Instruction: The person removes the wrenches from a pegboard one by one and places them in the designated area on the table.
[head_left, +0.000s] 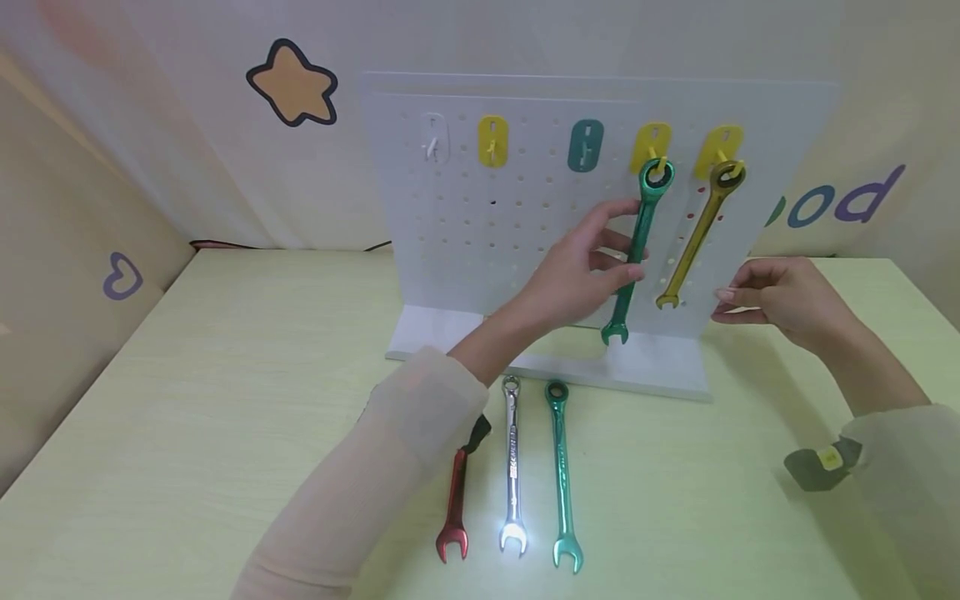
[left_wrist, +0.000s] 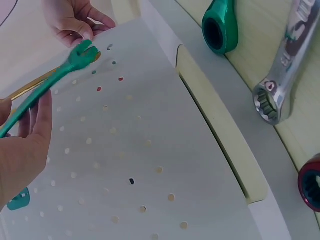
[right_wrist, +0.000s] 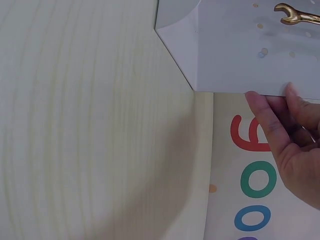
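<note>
A person's left hand (head_left: 573, 275) pinches the handle of a green wrench (head_left: 639, 237) between thumb and fingers, its ring end raised to a yellow hook (head_left: 651, 140), second from the right on a white pegboard (head_left: 450, 275). The right hand (head_left: 791, 300) grips the pegboard's right edge with thumb and fingertips, apparently to steady it. Just to the right of the green wrench, a gold wrench (head_left: 696, 239) hangs tilted. On the surface (head_left: 262, 400), near side of the pegboard, lie a red wrench (head_left: 456, 492), partly hidden, a silver wrench (head_left: 513, 467) and a second green wrench (head_left: 562, 467).

The step in hand looks like hanging: the ring seems to be over the hook's tip, though whether the hook bears the weight cannot be told. The next move likely calls for seating the ring fully, then loosening the left fingers gently while the pegboard is held firm.
</note>
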